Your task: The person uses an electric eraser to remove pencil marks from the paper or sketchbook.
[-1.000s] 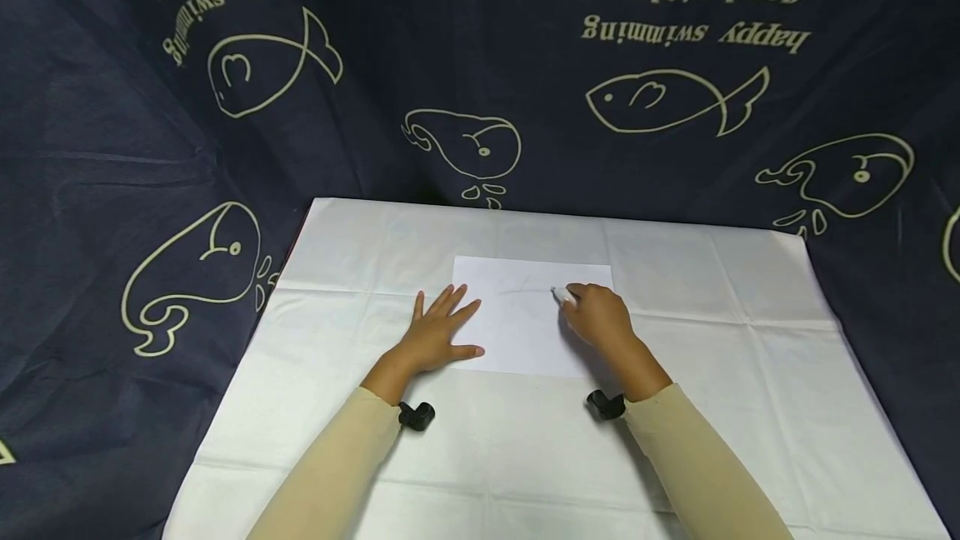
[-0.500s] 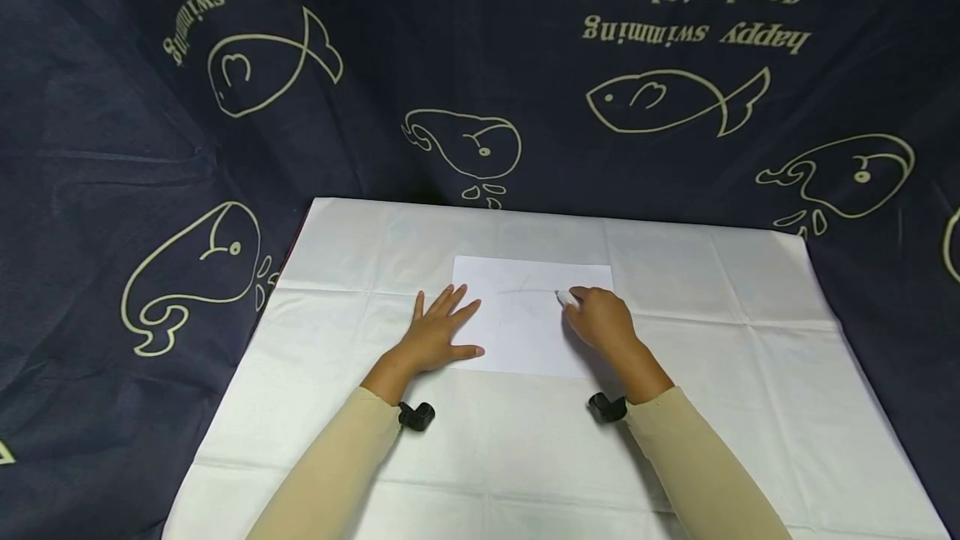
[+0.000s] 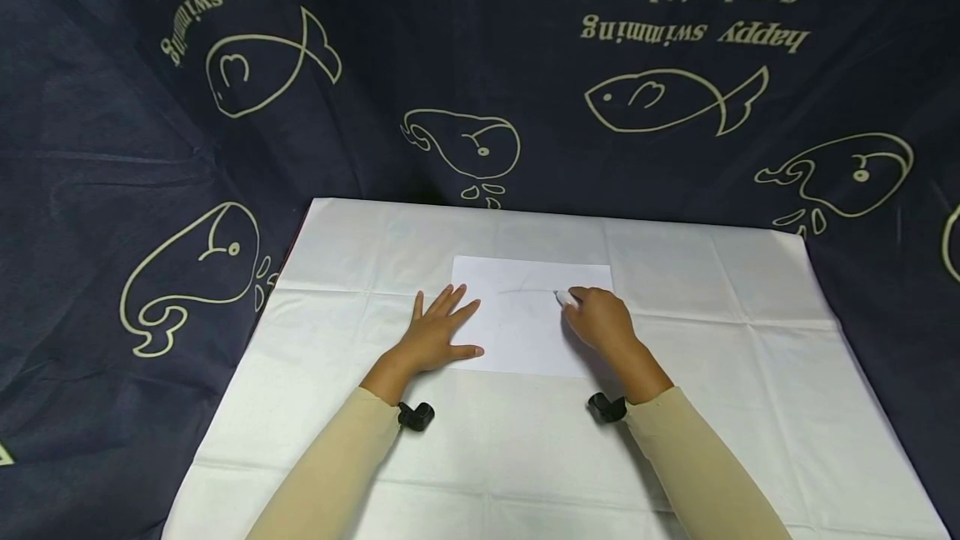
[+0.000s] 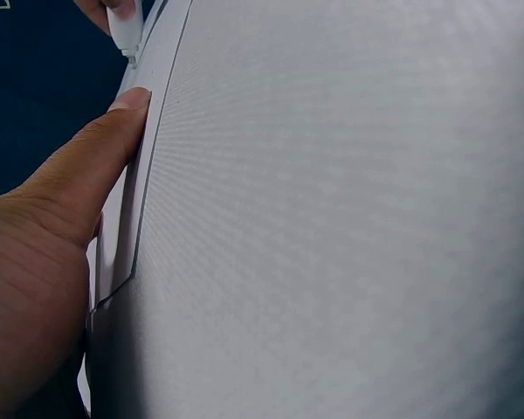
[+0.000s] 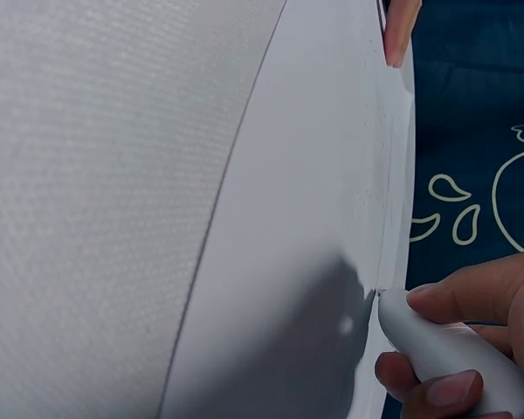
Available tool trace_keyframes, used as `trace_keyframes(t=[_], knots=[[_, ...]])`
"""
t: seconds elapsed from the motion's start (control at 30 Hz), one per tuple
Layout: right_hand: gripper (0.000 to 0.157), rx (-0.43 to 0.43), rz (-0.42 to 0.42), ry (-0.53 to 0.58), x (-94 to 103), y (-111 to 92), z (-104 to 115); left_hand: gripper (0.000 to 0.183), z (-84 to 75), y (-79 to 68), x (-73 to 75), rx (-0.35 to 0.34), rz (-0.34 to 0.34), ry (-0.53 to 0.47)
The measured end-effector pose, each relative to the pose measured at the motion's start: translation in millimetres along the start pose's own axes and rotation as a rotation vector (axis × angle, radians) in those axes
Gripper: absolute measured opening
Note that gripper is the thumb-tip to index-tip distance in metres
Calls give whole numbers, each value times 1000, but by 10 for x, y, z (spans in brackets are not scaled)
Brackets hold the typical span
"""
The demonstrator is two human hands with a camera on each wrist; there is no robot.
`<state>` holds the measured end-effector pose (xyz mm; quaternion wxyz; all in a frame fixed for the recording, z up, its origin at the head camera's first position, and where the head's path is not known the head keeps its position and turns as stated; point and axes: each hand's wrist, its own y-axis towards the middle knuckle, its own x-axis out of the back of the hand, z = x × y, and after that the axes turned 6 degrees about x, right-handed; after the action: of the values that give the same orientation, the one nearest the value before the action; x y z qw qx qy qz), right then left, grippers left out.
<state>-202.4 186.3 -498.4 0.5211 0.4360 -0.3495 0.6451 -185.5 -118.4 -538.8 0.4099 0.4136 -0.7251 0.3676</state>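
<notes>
A sheet of white paper (image 3: 525,340) lies on the white cloth, with faint grey pencil lines (image 3: 525,290) across its upper part. My left hand (image 3: 429,340) rests on the paper's left edge, fingers spread. In my right hand (image 3: 602,319) is a white electric eraser (image 5: 450,353) with a smooth rounded body and a small narrow tip, pinched between thumb and fingers. Its tip is at the paper, by the right end of the lines. Small dark specks dot the sheet in the right wrist view. My palm hides the eraser's rear end in the head view.
The white tablecloth (image 3: 750,407) has fold creases and covers the table up to its back edge. Behind and to the left hangs a dark blue curtain (image 3: 450,40) printed with fish and whales. Black wrist cameras (image 3: 416,417) sit at both cuffs.
The right hand and eraser shift slightly right and down, then hold about the same place. A slanted pencil line on the upper paper looks fainter now. The left hand stays put.
</notes>
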Motion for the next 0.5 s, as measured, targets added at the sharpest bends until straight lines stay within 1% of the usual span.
trace_keyframes(t=[0.27, 0.5], knots=[[41, 9, -9, -17, 24, -12, -12, 88, -6, -4, 13, -3, 4, -3], [41, 14, -10, -7, 1, -16, -17, 87, -5, -5, 9, -8, 0, -2]])
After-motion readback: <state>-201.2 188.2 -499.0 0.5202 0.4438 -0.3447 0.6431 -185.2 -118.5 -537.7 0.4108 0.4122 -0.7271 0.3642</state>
